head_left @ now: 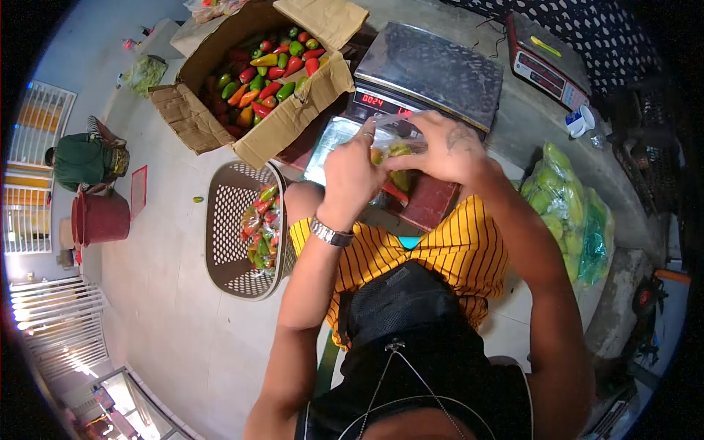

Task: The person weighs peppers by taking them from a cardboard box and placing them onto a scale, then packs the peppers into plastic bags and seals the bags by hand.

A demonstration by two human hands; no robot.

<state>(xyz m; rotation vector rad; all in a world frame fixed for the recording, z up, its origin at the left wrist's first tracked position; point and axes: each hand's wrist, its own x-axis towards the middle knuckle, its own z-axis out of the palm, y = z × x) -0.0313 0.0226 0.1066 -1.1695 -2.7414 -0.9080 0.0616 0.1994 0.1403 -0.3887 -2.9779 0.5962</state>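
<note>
A clear plastic bag of peppers (pixel 400 151) is between my two hands, above my lap and close to the front of a digital scale (pixel 433 73). My left hand (pixel 350 167), with a metal watch on the wrist, pinches the bag's upper edge at its left side. From the right, my right hand (pixel 449 150) grips the same edge with bent fingers. Greenish-yellow peppers show through the plastic. Red digits glow on the scale's display, partly covered by my fingers. Behind my left hand lies a stack of clear plastic bags (pixel 323 150).
An open cardboard box (pixel 282 128) holds many red, green and orange peppers. A plastic basket (pixel 227 282) with bagged peppers stands on the floor. At right are a bag of green produce (pixel 557 198), a cup (pixel 579 121) and another scale (pixel 546 70). A person (pixel 81 161) bends near a red bucket (pixel 103 220).
</note>
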